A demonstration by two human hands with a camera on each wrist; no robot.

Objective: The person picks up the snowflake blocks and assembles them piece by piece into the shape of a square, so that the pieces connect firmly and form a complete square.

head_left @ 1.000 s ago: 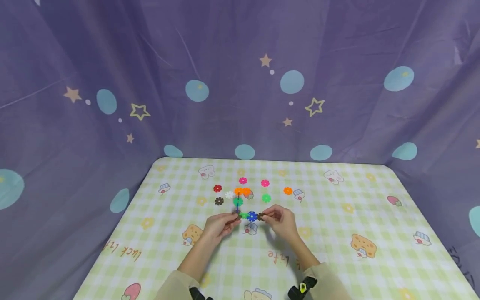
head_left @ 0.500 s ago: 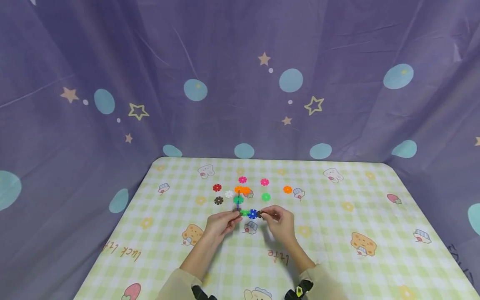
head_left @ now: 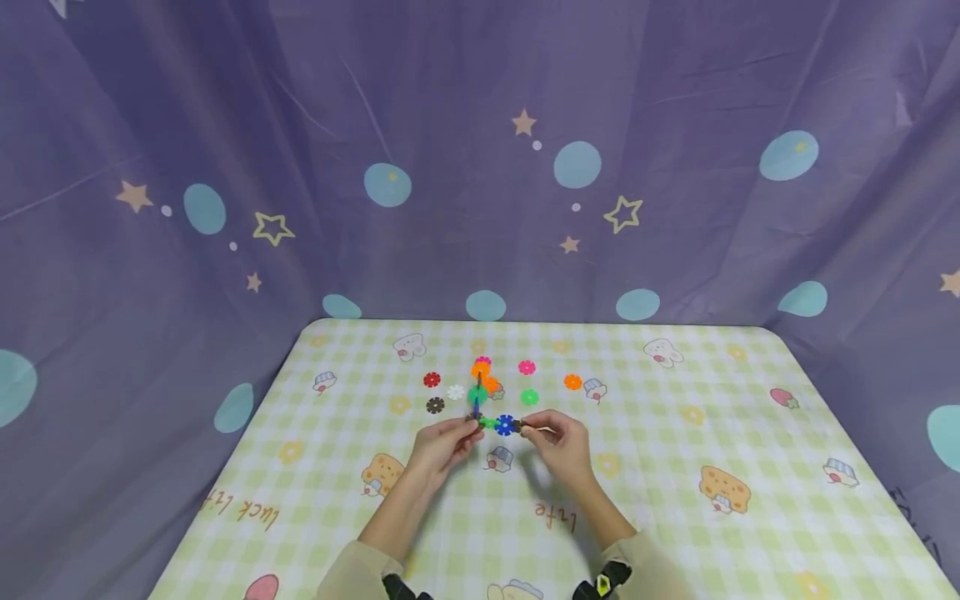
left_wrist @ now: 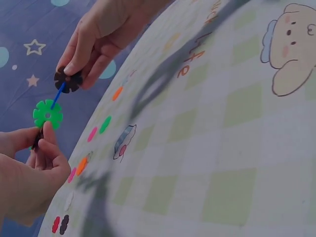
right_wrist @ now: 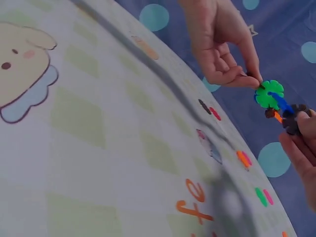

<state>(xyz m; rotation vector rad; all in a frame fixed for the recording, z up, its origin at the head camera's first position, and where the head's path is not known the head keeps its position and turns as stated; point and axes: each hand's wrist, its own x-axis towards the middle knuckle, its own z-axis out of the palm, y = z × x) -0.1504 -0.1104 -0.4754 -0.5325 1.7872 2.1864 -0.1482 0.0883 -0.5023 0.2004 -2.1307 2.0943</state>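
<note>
Above the table, both hands hold a joined string of notched plastic discs. The left hand [head_left: 444, 448] pinches a brown disc at one end, beside a green disc [left_wrist: 48, 114]. The right hand [head_left: 562, 446] pinches another brown disc [left_wrist: 67, 80] between thumb and fingers. Between them a blue disc [head_left: 506, 425] links the green and brown ones, edge-on in the left wrist view. From the left hand's end a second branch points away, with a teal disc [head_left: 477, 394] and an orange disc [head_left: 481, 369]. Fingers partly hide both brown discs.
Loose discs lie on the checked tablecloth [head_left: 660, 467] beyond the hands: red [head_left: 432, 380], brown [head_left: 435, 406], white [head_left: 456, 392], green [head_left: 529, 397], pink [head_left: 527, 367] and orange [head_left: 573, 382]. A purple patterned curtain [head_left: 450, 100] hangs behind the table.
The far branch has tilted up, and its orange disc now overlaps a pink disc in the head view. The brown disc at the right hand has turned more edge-on. Both hands keep their grips.
</note>
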